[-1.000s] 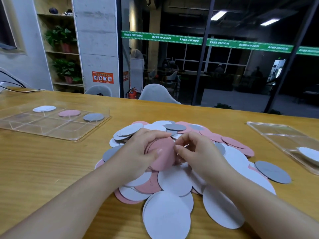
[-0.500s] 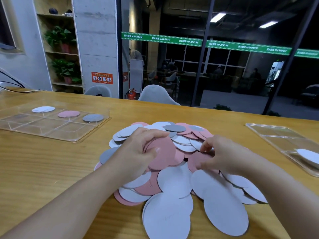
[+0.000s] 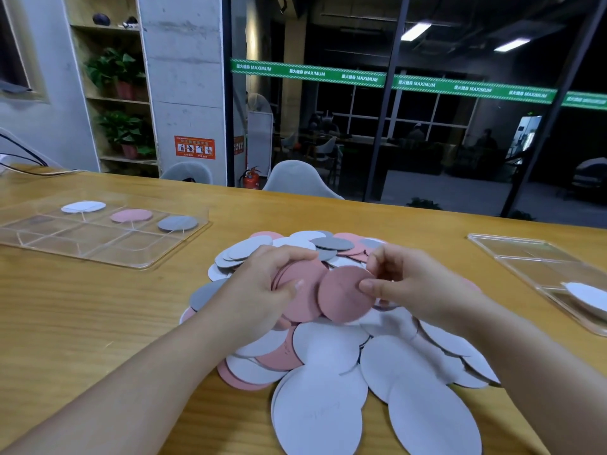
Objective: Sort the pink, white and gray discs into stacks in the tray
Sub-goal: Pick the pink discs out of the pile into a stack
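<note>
Both hands are over the big messy pile of discs [image 3: 331,343] in the middle of the counter [image 3: 82,316], toward the near edge. The left hand [image 3: 262,290] is curled around a small stack of pink discs [image 3: 303,290], thumb on top and fingers wrapped over the far edge. The right hand [image 3: 404,284] is pinching a single pink disc [image 3: 345,295] between thumb and fingers, and that disc overlaps the right side of the held stack. The pile underneath is mostly white near the front, with pink and gray mixed in further back.

The clear tray [image 3: 108,254] with dividers sits toward the counter's left edge, well apart from the pile. Its back row has a white disc [image 3: 83,206], a pink disc [image 3: 131,215] and a gray disc [image 3: 177,223], one per compartment. A second clear tray [image 3: 525,254] sits at the right edge with something white in it.
</note>
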Demonstrator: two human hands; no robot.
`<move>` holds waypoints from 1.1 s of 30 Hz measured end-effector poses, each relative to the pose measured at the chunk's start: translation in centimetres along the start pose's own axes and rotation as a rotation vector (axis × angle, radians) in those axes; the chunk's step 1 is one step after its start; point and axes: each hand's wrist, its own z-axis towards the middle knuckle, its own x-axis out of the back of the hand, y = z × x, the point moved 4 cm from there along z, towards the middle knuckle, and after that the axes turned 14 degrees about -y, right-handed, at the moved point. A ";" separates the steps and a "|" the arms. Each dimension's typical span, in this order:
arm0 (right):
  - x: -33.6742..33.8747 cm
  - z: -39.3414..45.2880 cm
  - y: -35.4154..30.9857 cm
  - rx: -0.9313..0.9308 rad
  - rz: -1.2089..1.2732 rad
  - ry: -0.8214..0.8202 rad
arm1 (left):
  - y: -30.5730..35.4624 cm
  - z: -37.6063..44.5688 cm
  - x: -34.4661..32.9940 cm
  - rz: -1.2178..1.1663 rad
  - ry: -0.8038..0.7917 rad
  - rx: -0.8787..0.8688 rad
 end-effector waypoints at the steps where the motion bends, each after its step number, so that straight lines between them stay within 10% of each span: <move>1: -0.4 0.0 -0.2 0.029 0.040 -0.004 | 0.0 0.0 0.0 -0.006 -0.002 0.004; 17: -3.0 0.0 -1.2 0.155 -0.089 0.288 | 0.5 0.1 -0.2 -0.238 -0.078 0.081; 23: -3.6 0.7 -0.7 0.177 -0.109 0.218 | -0.2 0.2 0.2 0.141 -0.009 -0.034; 33: -2.2 1.0 0.2 0.186 -0.978 0.027 | 0.3 -0.3 3.3 0.112 0.288 -0.042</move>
